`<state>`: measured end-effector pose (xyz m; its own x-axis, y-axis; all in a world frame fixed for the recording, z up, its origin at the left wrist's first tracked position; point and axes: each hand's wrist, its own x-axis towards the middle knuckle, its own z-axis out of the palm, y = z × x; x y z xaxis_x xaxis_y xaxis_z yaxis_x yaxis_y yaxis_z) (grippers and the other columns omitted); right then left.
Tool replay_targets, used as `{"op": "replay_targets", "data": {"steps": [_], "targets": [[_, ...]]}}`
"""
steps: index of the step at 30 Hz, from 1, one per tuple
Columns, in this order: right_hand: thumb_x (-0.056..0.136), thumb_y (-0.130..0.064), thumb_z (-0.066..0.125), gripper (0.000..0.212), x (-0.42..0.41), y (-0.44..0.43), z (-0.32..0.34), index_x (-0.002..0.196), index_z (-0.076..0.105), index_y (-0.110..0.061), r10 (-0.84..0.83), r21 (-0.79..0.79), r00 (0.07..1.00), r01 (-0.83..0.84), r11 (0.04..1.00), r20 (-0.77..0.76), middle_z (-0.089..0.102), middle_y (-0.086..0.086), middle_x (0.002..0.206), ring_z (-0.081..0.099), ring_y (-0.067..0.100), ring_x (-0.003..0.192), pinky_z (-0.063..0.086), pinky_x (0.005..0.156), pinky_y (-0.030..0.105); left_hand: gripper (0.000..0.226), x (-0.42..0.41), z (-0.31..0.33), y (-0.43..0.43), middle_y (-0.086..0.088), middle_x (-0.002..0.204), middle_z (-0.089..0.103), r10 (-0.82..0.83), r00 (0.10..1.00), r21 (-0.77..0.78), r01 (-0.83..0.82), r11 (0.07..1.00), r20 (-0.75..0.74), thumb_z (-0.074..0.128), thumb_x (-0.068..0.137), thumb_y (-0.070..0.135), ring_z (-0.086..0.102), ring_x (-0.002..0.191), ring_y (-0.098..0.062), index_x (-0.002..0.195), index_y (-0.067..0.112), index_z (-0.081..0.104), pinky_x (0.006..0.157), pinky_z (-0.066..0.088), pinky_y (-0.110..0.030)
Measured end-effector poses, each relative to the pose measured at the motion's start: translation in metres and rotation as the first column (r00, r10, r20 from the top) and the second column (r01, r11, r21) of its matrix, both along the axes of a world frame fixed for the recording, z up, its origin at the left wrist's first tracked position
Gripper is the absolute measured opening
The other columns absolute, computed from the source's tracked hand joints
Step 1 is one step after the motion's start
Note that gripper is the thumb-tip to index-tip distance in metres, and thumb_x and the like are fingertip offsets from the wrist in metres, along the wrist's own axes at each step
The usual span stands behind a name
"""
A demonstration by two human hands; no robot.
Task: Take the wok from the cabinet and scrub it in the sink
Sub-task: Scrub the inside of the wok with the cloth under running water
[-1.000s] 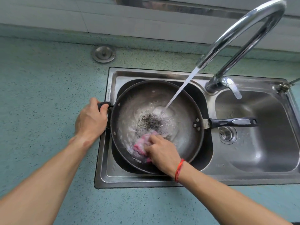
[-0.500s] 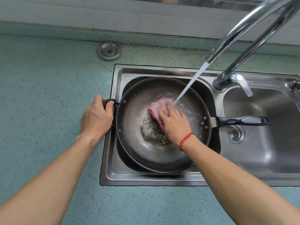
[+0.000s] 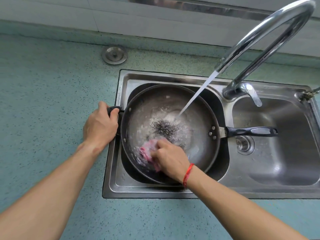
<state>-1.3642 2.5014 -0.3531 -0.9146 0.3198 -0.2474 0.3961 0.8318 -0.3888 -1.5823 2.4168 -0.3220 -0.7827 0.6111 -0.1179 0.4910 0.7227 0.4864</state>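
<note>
A dark metal wok (image 3: 194,116) rests over the left basin of the steel double sink (image 3: 121,187), its long black handle (image 3: 251,131) pointing right. Water from the chrome tap (image 3: 270,32) streams into the wok's middle, where dark residue shows. My left hand (image 3: 99,125) grips the wok's small black side handle at the left rim. My right hand (image 3: 168,157) presses a pink cloth (image 3: 146,153) against the wok's near inner wall. A red string circles that wrist.
The right basin (image 3: 285,153) holds only its drain strainer (image 3: 244,144). A round metal cap (image 3: 114,54) sits in the speckled teal countertop (image 3: 43,101) behind the sink. The tap's lever and base stand between the basins at the back.
My right hand with the pink cloth has swept from the wok's far side, under the water stream, back to the near inner wall. My left hand stays on the side handle.
</note>
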Motion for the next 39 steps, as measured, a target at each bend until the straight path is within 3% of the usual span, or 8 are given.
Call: {"op": "replay_targets", "data": {"steps": [5,8,10,18,22,27,31,39], "targets": [[0.087,-0.021,0.062,0.012,-0.050,0.026,-0.016,0.098,0.067,-0.017,-0.011,0.147,0.989,0.033,0.989,-0.149,0.057,0.013,0.110,0.055,0.033,0.098,0.051,0.066,0.042,0.030,-0.001,0.000,0.000,-0.002,0.072,0.054,-0.004,1.000,-0.003,0.004,1.000,-0.005,0.039,0.104,0.042,0.052,0.064,-0.020,0.099,0.013,0.043,0.051,0.035,-0.032],[0.096,-0.024,0.049,0.041,-0.049,0.052,-0.018,0.137,0.048,-0.017,-0.098,0.248,0.995,0.102,0.963,-0.028,0.040,0.020,0.145,0.043,0.037,0.129,0.048,0.088,0.046,0.031,-0.001,-0.001,-0.001,-0.002,0.073,0.055,-0.009,1.000,0.003,0.009,1.000,-0.010,0.039,0.103,0.043,0.052,0.064,-0.020,0.099,0.013,0.044,0.052,0.035,-0.032],[0.099,-0.026,0.044,0.043,-0.038,0.067,-0.013,0.142,0.042,-0.020,-0.175,0.274,0.984,0.159,0.948,0.033,0.035,0.018,0.148,0.040,0.037,0.131,0.046,0.091,0.047,0.030,-0.001,-0.001,-0.001,0.000,0.073,0.054,0.000,1.000,0.002,0.000,1.000,-0.009,0.039,0.103,0.042,0.051,0.064,-0.020,0.099,0.013,0.043,0.052,0.033,-0.033],[0.087,-0.018,0.066,0.013,0.033,0.061,0.008,0.093,0.073,-0.009,-0.174,0.251,0.974,0.135,0.959,0.143,0.055,0.008,0.092,0.059,0.031,0.093,0.054,0.064,0.040,0.030,0.001,0.002,0.000,-0.001,0.074,0.052,0.012,1.000,0.002,-0.012,1.000,0.016,0.039,0.104,0.041,0.051,0.072,-0.029,0.098,0.011,0.043,0.059,0.033,-0.036],[0.067,-0.023,0.083,0.015,0.029,0.032,0.002,0.064,0.069,-0.018,-0.082,0.179,0.995,0.072,0.981,0.049,0.052,0.001,0.071,0.058,0.023,0.066,0.032,0.043,0.022,0.030,0.000,0.004,0.000,-0.001,0.073,0.052,0.002,1.000,-0.010,-0.002,1.000,0.021,0.039,0.104,0.041,0.049,0.067,-0.025,0.098,0.012,0.043,0.056,0.031,-0.034],[0.080,-0.025,0.073,0.007,-0.008,0.043,-0.008,0.080,0.074,-0.018,-0.141,0.203,0.988,0.151,0.967,-0.063,0.055,0.006,0.080,0.060,0.029,0.081,0.038,0.050,0.028,0.028,-0.001,0.007,-0.001,0.000,0.071,0.052,-0.027,0.999,0.001,0.027,1.000,0.033,0.039,0.104,0.040,0.045,0.061,-0.014,0.097,0.013,0.044,0.051,0.029,-0.032],[0.093,-0.030,0.057,0.024,-0.002,0.066,0.000,0.106,0.072,-0.017,-0.298,0.175,0.953,0.285,0.943,0.052,0.055,0.005,0.101,0.056,0.029,0.101,0.047,0.071,0.035,0.028,-0.002,0.006,-0.001,-0.001,0.070,0.053,-0.028,0.999,0.004,0.028,1.000,0.025,0.039,0.104,0.040,0.047,0.061,-0.015,0.096,0.013,0.044,0.052,0.030,-0.033],[0.082,-0.037,0.060,0.027,0.021,0.031,0.003,0.079,0.075,-0.015,-0.167,0.218,0.981,0.143,0.965,0.099,0.058,0.004,0.085,0.061,0.026,0.084,0.047,0.051,0.032,0.027,0.000,0.003,-0.001,-0.001,0.070,0.053,-0.026,1.000,0.001,0.026,1.000,0.009,0.039,0.104,0.040,0.048,0.061,-0.017,0.095,0.014,0.043,0.050,0.030,-0.031]]}}
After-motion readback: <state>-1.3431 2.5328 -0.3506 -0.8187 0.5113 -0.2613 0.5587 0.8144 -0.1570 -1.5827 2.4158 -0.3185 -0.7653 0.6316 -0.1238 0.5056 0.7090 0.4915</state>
